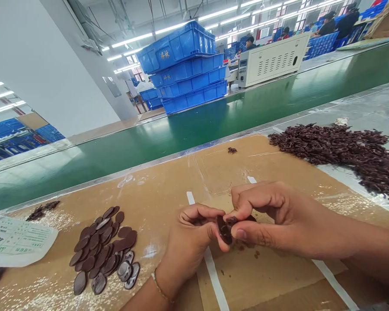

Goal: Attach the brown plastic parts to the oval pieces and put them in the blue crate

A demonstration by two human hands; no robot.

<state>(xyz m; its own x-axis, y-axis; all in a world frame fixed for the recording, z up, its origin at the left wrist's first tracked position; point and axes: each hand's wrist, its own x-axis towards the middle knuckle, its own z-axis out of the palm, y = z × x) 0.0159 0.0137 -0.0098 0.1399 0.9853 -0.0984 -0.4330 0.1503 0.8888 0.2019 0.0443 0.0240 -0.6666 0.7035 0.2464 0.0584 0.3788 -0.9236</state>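
Observation:
Between the fingers of my left hand (194,233) is a dark brown oval piece (224,230), its inner side facing right. My right hand (272,216) pinches a small dark brown part (231,220) against that oval piece; its exact shape is mostly covered by my fingers. Behind my right fingers another dark brown shape shows in part. To the left of my hands lies a pile of oval dark brown pieces (100,246), most with smooth sides up, several showing shiny hollow sides. At the right spreads a large heap of small dark brown branched parts (337,151).
Brown cardboard (162,185) with white tape strips covers the bench. A white labelled bottle (19,242) lies at left. Beyond runs a green conveyor belt (188,129), with stacked blue crates (191,90) and a beige machine (275,58) behind it. People sit farther back.

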